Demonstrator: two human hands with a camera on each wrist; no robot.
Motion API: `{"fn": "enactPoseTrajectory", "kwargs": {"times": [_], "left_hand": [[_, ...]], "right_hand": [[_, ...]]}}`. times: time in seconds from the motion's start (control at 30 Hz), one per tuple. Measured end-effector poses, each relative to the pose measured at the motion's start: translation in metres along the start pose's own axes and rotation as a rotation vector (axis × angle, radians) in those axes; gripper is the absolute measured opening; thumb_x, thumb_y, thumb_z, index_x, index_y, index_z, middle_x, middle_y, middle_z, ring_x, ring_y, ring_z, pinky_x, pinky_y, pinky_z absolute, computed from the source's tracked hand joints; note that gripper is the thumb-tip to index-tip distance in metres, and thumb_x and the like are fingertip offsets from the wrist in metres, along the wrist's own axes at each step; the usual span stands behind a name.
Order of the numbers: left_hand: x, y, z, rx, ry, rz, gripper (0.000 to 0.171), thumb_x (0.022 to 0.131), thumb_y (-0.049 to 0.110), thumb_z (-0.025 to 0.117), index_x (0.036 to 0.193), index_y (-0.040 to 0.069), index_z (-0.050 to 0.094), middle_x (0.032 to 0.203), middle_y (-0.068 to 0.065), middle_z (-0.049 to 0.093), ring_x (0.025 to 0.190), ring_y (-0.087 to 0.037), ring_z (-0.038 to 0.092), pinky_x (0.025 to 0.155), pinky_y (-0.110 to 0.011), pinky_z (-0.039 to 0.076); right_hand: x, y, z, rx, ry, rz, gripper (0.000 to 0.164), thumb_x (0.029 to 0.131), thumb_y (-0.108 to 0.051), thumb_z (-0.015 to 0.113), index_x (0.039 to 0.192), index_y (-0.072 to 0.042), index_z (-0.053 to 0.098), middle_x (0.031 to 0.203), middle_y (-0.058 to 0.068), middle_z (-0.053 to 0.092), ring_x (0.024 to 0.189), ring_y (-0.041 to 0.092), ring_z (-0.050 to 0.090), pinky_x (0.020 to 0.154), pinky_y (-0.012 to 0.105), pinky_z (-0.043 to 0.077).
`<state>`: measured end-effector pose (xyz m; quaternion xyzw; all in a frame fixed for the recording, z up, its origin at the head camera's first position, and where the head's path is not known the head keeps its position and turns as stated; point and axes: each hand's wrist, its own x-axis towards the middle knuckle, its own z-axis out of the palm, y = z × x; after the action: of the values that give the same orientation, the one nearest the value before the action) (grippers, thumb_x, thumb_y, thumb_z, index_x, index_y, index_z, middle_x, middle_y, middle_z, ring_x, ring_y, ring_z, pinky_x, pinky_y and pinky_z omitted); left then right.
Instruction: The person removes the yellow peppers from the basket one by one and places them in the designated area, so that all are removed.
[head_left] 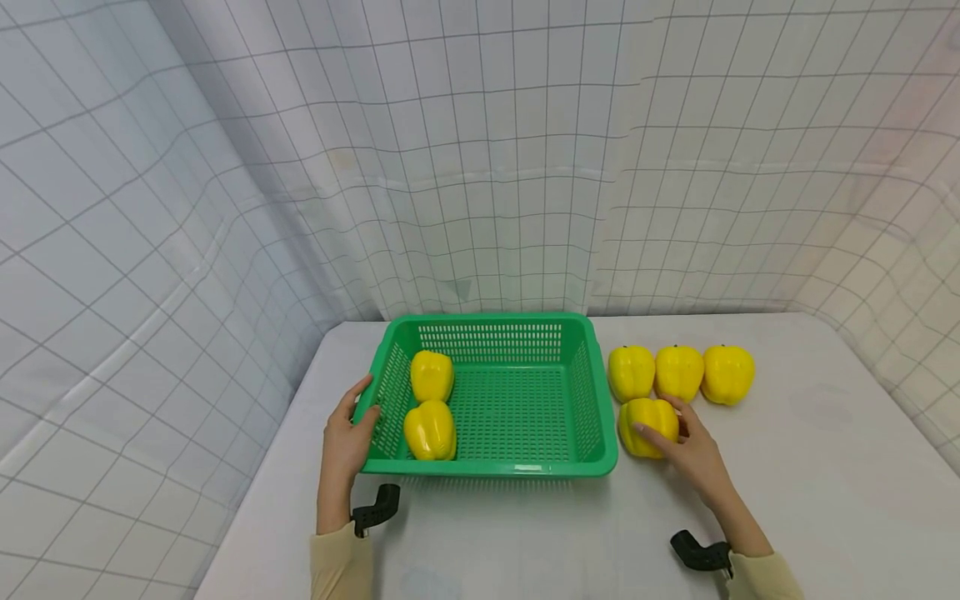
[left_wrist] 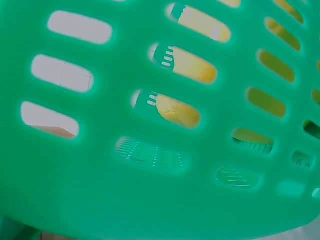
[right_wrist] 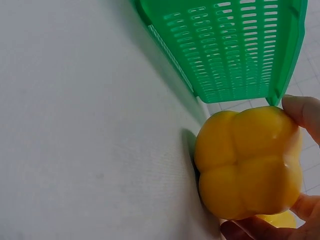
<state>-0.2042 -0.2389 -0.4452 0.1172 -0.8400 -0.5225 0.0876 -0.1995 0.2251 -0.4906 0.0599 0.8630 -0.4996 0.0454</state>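
Gripping green plastic basket [head_left: 487, 468] with left hand [head_left: 347, 437] and, just to its right, yellow bell pepper [head_left: 647, 412] with right hand [head_left: 697, 457], best pinched evenly.

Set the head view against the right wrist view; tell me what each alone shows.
Only the head view shows the left hand gripping the left rim of the green basket, two peppers inside it, and the full row of three peppers.
Only the right wrist view shows the held pepper's four-lobed end face-on and the outside of the basket's right wall.
Both show the right hand, held pepper, basket, white tabletop and gridded curtain.
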Motion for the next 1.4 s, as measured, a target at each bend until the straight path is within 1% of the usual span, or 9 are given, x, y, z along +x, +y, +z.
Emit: {"fn": "enactPoseTrajectory", "kwargs": {"times": [0.47, 0.6, 0.7, 0.83, 1.07, 1.17, 1.27, 1.33, 1.4], "left_hand": [[-0.001, 0.001, -0.001, -0.024, -0.002, 0.009, 0.048, 0.097, 0.016, 0.05, 0.144, 0.021, 0.043, 0.116, -0.021, 0.057, 0.077, -0.027, 0.058, 0.06, -0.032, 0.047], [-0.002, 0.001, -0.001, -0.02, -0.001, 0.003, 0.048, 0.097, 0.016, 0.05, 0.144, 0.023, 0.043, 0.116, -0.019, 0.057, 0.077, -0.028, 0.057, 0.061, -0.033, 0.047], [-0.002, 0.002, -0.001, -0.016, -0.004, 0.006, 0.047, 0.098, 0.017, 0.05, 0.144, 0.022, 0.043, 0.116, -0.021, 0.056, 0.077, -0.028, 0.057, 0.061, -0.033, 0.047], [-0.003, 0.003, -0.001, -0.018, -0.005, 0.009, 0.047, 0.098, 0.017, 0.05, 0.144, 0.02, 0.043, 0.116, -0.022, 0.056, 0.077, -0.029, 0.057, 0.061, -0.034, 0.048], [-0.002, 0.002, -0.001, -0.013, 0.004, 0.003, 0.047, 0.097, 0.017, 0.05, 0.144, 0.022, 0.043, 0.115, -0.02, 0.057, 0.078, -0.03, 0.057, 0.062, -0.034, 0.048], [-0.002, 0.002, 0.0, -0.012, 0.002, 0.003, 0.048, 0.097, 0.017, 0.051, 0.144, 0.022, 0.043, 0.115, -0.02, 0.057, 0.078, -0.029, 0.057, 0.062, -0.034, 0.048], [-0.002, 0.002, 0.0, -0.008, 0.003, 0.007, 0.048, 0.097, 0.016, 0.051, 0.144, 0.021, 0.043, 0.116, -0.02, 0.057, 0.078, -0.028, 0.057, 0.062, -0.035, 0.048], [-0.002, 0.001, 0.0, -0.005, 0.004, 0.011, 0.048, 0.097, 0.016, 0.051, 0.144, 0.021, 0.043, 0.116, -0.021, 0.057, 0.078, -0.028, 0.057, 0.062, -0.035, 0.047], [-0.002, 0.001, 0.0, -0.005, 0.002, 0.011, 0.048, 0.097, 0.017, 0.05, 0.144, 0.021, 0.043, 0.117, -0.021, 0.056, 0.078, -0.028, 0.057, 0.062, -0.034, 0.047]], "right_hand": [[-0.001, -0.002, 0.003, 0.01, -0.01, 0.032, 0.095, 0.085, -0.056, 0.061, 0.153, -0.012, 0.011, 0.145, 0.028, 0.026, 0.123, 0.042, 0.035, 0.094, 0.057, 0.034], [-0.001, -0.002, 0.005, 0.02, -0.001, 0.012, 0.094, 0.086, -0.054, 0.061, 0.153, -0.012, 0.01, 0.145, 0.027, 0.025, 0.123, 0.042, 0.034, 0.095, 0.057, 0.034], [-0.001, -0.001, 0.006, 0.023, 0.024, -0.033, 0.092, 0.087, -0.051, 0.062, 0.152, -0.01, 0.012, 0.145, 0.027, 0.025, 0.122, 0.042, 0.034, 0.095, 0.057, 0.032], [-0.001, -0.002, 0.008, 0.023, 0.121, -0.121, 0.084, 0.089, -0.044, 0.064, 0.149, -0.005, 0.021, 0.142, 0.027, 0.029, 0.122, 0.042, 0.034, 0.095, 0.056, 0.032], [-0.001, -0.004, 0.013, 0.076, 0.434, -0.212, 0.062, 0.086, -0.034, 0.07, 0.135, -0.004, 0.048, 0.133, 0.022, 0.038, 0.117, 0.04, 0.039, 0.086, 0.046, 0.033], [0.009, 0.01, 0.015, 0.095, 0.55, -0.281, 0.052, 0.085, -0.031, 0.072, 0.129, -0.009, 0.057, 0.126, 0.015, 0.044, 0.111, 0.03, 0.043, 0.08, 0.036, 0.032], [0.023, 0.024, 0.017, 0.095, 0.62, -0.348, 0.041, 0.084, -0.029, 0.073, 0.121, -0.015, 0.063, 0.118, 0.01, 0.049, 0.101, 0.018, 0.044, 0.075, 0.029, 0.031], [0.022, 0.015, 0.017, 0.109, 0.636, -0.395, 0.035, 0.084, -0.026, 0.073, 0.117, -0.014, 0.065, 0.112, 0.011, 0.051, 0.094, 0.016, 0.043, 0.072, 0.028, 0.03], [0.014, -0.006, 0.016, 0.131, 0.625, -0.429, 0.029, 0.085, -0.02, 0.071, 0.112, -0.008, 0.066, 0.108, 0.014, 0.053, 0.091, 0.017, 0.042, 0.071, 0.029, 0.029]]}}
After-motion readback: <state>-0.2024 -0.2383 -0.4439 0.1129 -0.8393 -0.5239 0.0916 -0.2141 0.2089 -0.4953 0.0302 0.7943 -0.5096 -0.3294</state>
